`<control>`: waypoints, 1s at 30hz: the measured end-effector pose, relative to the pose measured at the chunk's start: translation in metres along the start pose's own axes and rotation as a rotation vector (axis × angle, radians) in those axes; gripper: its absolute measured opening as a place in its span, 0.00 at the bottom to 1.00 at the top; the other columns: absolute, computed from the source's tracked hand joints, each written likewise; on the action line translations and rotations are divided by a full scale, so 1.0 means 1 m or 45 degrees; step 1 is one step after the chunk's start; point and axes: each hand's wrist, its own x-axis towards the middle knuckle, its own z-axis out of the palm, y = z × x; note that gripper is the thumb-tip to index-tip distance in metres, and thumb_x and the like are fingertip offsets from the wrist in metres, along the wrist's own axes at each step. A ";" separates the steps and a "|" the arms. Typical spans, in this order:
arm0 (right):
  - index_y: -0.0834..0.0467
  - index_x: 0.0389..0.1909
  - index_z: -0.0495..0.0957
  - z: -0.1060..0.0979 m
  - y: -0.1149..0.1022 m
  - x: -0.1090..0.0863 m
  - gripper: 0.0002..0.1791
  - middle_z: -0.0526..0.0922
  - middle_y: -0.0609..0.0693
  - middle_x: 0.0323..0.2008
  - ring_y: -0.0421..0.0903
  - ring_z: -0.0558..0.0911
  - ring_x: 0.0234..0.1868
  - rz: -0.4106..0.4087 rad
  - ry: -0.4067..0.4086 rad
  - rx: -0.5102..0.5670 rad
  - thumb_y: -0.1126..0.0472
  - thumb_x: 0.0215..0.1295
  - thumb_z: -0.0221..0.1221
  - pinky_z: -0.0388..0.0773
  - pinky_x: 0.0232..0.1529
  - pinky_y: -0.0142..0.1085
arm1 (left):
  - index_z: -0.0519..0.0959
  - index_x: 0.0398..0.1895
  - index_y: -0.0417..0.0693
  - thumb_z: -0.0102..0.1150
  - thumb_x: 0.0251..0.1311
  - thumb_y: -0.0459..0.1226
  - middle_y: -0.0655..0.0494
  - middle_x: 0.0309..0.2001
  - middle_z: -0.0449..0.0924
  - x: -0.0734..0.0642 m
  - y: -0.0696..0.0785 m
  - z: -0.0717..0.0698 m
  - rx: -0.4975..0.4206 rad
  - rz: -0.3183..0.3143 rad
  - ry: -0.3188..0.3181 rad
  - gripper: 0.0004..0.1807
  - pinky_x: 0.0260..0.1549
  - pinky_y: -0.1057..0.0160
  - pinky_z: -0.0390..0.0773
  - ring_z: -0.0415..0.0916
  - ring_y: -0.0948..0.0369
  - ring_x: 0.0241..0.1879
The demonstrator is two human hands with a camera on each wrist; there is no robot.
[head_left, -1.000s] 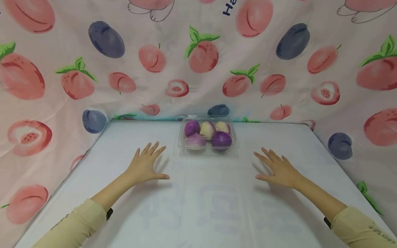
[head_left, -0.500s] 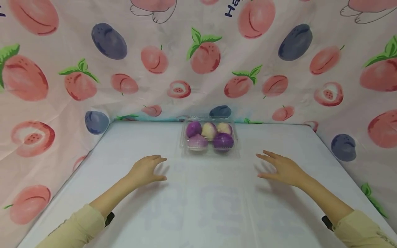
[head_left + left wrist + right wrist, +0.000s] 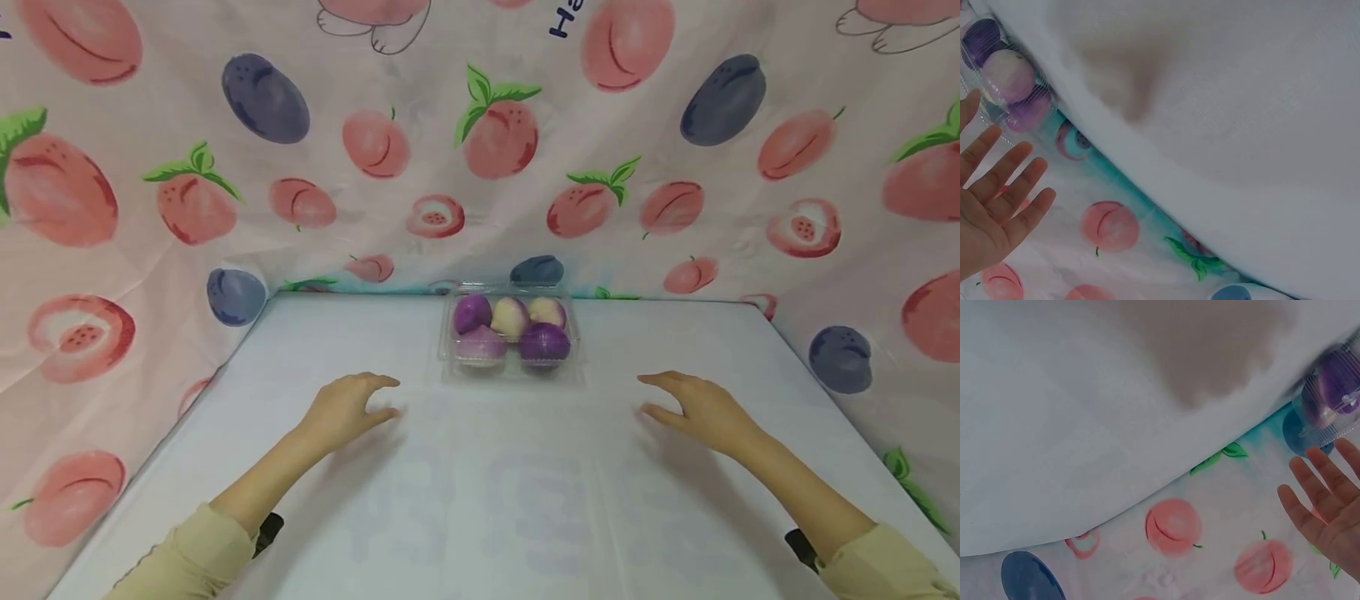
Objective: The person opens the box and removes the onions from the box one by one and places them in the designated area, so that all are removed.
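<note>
A clear plastic clamshell box [image 3: 450,354] stands at the far middle of the white table, its lid apparently down. Inside lie several round vegetables that look like purple-and-white onions or turnips; a deep purple one [image 3: 544,342] is at the front right. To the box's left and nearer me, my left hand [image 3: 345,407] hovers with fingers extended and thumb apart, holding nothing. My right hand [image 3: 705,408] mirrors it on the right side, also bare. Both hands are apart from the box. In the left wrist view the left fingers [image 3: 1013,181] are spread; the right fingers [image 3: 1322,487] likewise.
The white table [image 3: 510,483] has a back edge just behind the box. A cloth curtain [image 3: 420,83] printed with peaches and dark plums hangs behind and on both sides. A dark band [image 3: 268,533] is on the left wrist, another [image 3: 801,548] on the right.
Both hands were spread wide at first; their fingers have since come together and bent lower. The right hand has drifted slightly outward. The box has stayed in place.
</note>
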 end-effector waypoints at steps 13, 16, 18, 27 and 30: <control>0.63 0.47 0.80 0.002 -0.006 0.007 0.19 0.84 0.61 0.42 0.60 0.82 0.43 -0.103 0.248 -0.115 0.60 0.54 0.66 0.77 0.44 0.54 | 0.83 0.45 0.44 0.62 0.58 0.44 0.47 0.42 0.85 -0.001 0.006 -0.002 -0.103 -0.107 0.268 0.16 0.38 0.49 0.80 0.82 0.49 0.42; 0.63 0.46 0.80 0.002 -0.008 0.012 0.19 0.84 0.60 0.41 0.59 0.82 0.42 -0.131 0.292 -0.136 0.61 0.53 0.66 0.78 0.43 0.53 | 0.83 0.44 0.44 0.61 0.59 0.43 0.48 0.38 0.86 0.001 0.006 -0.003 -0.182 -0.133 0.348 0.15 0.35 0.50 0.79 0.83 0.50 0.38; 0.63 0.46 0.80 0.002 -0.010 0.016 0.19 0.84 0.60 0.40 0.58 0.83 0.42 -0.155 0.316 -0.151 0.61 0.52 0.67 0.78 0.43 0.53 | 0.83 0.44 0.44 0.62 0.59 0.42 0.48 0.35 0.86 0.003 0.007 -0.004 -0.234 -0.150 0.383 0.14 0.34 0.51 0.78 0.83 0.51 0.36; 0.64 0.42 0.81 0.007 -0.022 0.034 0.18 0.85 0.59 0.38 0.57 0.83 0.40 -0.250 0.414 -0.158 0.61 0.50 0.68 0.79 0.41 0.52 | 0.82 0.43 0.40 0.62 0.59 0.40 0.48 0.31 0.85 0.009 0.010 -0.006 -0.515 -0.254 0.474 0.13 0.32 0.58 0.80 0.82 0.54 0.32; 0.63 0.42 0.82 0.010 -0.027 0.040 0.18 0.85 0.59 0.38 0.57 0.83 0.40 -0.267 0.439 -0.163 0.61 0.50 0.68 0.79 0.41 0.52 | 0.81 0.43 0.40 0.61 0.60 0.39 0.46 0.33 0.84 0.013 0.010 -0.006 -0.630 -0.276 0.486 0.13 0.32 0.62 0.80 0.82 0.53 0.33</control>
